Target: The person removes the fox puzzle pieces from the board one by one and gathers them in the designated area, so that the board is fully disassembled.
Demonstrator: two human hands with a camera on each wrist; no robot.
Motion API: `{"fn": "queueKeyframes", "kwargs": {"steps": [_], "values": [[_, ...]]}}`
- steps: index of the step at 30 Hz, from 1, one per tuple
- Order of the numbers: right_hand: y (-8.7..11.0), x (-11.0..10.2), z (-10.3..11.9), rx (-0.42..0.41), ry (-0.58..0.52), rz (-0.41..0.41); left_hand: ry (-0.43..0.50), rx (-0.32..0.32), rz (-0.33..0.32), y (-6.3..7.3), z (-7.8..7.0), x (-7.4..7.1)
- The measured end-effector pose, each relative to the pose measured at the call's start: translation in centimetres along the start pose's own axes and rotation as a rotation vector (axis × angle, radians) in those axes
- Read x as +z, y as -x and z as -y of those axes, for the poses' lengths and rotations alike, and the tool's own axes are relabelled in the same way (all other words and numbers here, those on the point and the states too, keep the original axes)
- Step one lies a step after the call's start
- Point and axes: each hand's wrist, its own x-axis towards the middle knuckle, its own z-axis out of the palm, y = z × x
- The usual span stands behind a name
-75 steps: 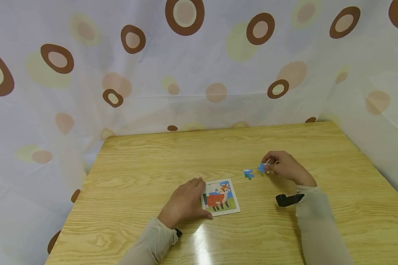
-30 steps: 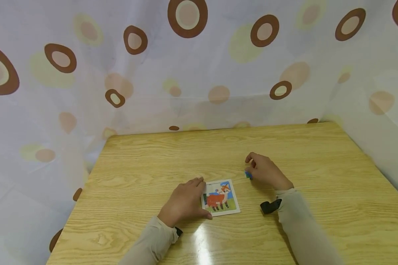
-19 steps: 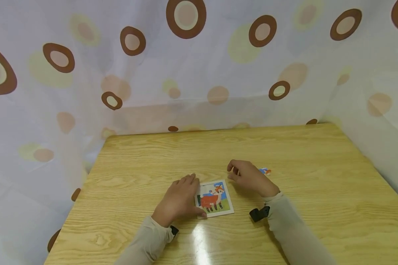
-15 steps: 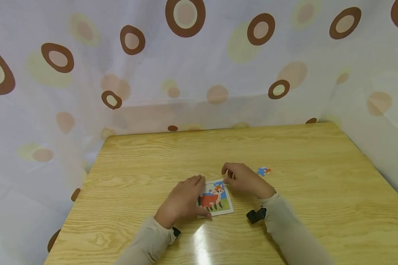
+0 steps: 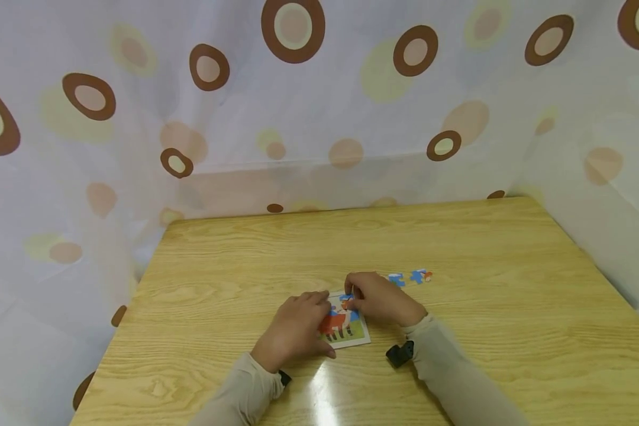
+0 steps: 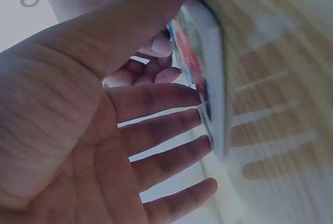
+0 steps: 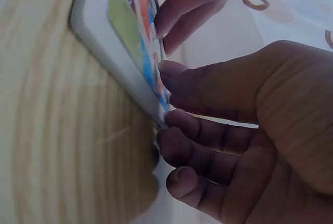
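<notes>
A small square jigsaw puzzle [image 5: 351,341] with a white border and a fox-like red animal picture lies on the table. My left hand [image 5: 293,328] rests along its left side, fingers fairly straight and thumb at the near edge. The left wrist view shows the fingertips [image 6: 200,143] right at the border. My right hand [image 5: 381,297] is at the far right corner, fingers curled, thumb tip against the picture in the right wrist view. Whether it pinches a piece there I cannot tell. Two loose blue puzzle pieces lie beyond it: one blue-green [image 5: 396,279], one with orange [image 5: 420,276].
The wood-grain table [image 5: 234,266] spreads around the puzzle. A pale curtain [image 5: 309,118] with brown ringed dots stands behind the table and on both sides. A black wrist camera [image 5: 399,354] hangs below my right wrist, close to the tabletop.
My right hand earlier held the blue-and-orange piece, then moved over the blue-green one, and came left to the puzzle. Both pieces now lie loose. My left hand has stayed by the puzzle.
</notes>
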Motion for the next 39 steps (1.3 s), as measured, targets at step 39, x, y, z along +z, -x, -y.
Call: {"fn": "queueKeyframes", "kwargs": {"steps": [39], "values": [[0.1, 0.76, 0.21, -0.058, -0.059, 0.006, -0.031, -0.001, -0.026, 0.18, 0.0, -0.01]]}}
